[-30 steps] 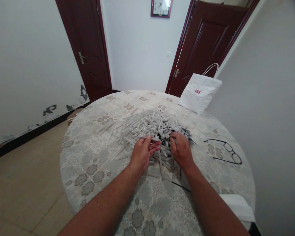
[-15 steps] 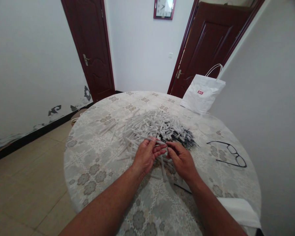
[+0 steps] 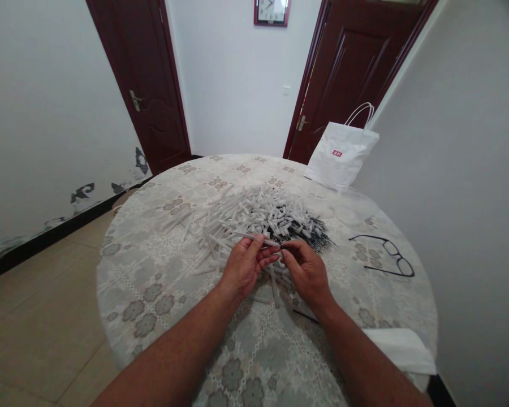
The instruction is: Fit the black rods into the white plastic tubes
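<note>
A heap of several white tubes (image 3: 254, 217) and thin black rods (image 3: 314, 232) lies in the middle of a round table (image 3: 161, 282) under a pale flowered cloth. My left hand (image 3: 242, 264) holds a white tube (image 3: 254, 237) between thumb and fingers, just in front of the heap. Fingers of my right hand (image 3: 306, 270) are pinched at the tube's right end; what they pinch is too small to make out. The two hands almost touch. One black rod (image 3: 305, 316) lies on the cloth beside my right wrist.
Black-framed glasses (image 3: 385, 255) lie on the table to the right. A white paper bag (image 3: 341, 155) stands at the far edge against the wall. Folded white cloth (image 3: 401, 350) hangs at the near right edge. Two dark doors and a wall clock are behind.
My right hand has left the heap and drawn in toward my left hand, its fingertips now pinched at the end of the white tube. My left hand stays on the tube.
</note>
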Demonstrator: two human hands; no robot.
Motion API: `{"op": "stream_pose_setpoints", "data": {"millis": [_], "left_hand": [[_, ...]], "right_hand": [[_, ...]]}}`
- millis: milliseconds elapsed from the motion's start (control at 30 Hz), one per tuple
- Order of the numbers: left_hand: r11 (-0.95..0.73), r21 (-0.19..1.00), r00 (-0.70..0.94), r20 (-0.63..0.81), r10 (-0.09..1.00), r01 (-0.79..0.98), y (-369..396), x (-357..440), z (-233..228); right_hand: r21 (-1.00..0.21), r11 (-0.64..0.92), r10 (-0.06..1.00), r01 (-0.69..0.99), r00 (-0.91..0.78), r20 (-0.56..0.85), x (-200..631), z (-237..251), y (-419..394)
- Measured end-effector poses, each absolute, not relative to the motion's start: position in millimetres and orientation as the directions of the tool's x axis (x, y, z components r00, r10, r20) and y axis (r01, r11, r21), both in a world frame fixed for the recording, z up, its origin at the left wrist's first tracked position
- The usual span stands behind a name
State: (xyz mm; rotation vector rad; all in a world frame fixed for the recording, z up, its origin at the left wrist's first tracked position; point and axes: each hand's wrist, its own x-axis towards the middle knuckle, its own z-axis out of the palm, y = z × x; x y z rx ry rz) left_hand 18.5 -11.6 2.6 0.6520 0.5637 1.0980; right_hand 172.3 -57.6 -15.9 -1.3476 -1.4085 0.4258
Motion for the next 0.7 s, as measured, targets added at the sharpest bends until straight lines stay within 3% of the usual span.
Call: {"op": "stream_pose_setpoints", "data": {"millis": [333,700], "left_hand": [[0.319,0.739,0.362,-0.109,0.926,-0.594,-10.9,19.3,2.0],[0.327,0.749,0.379,-0.110,0.919,-0.576,-8.2,18.2,-0.1]], "right_hand": [[-0.827,0.287,0.871,0.483,0.228,0.435,173.1,-12.5,-59.1],[-0.786,0.372,0.817,0.495,0.228,0.530,171.3,-7.2,-58.8]]}}
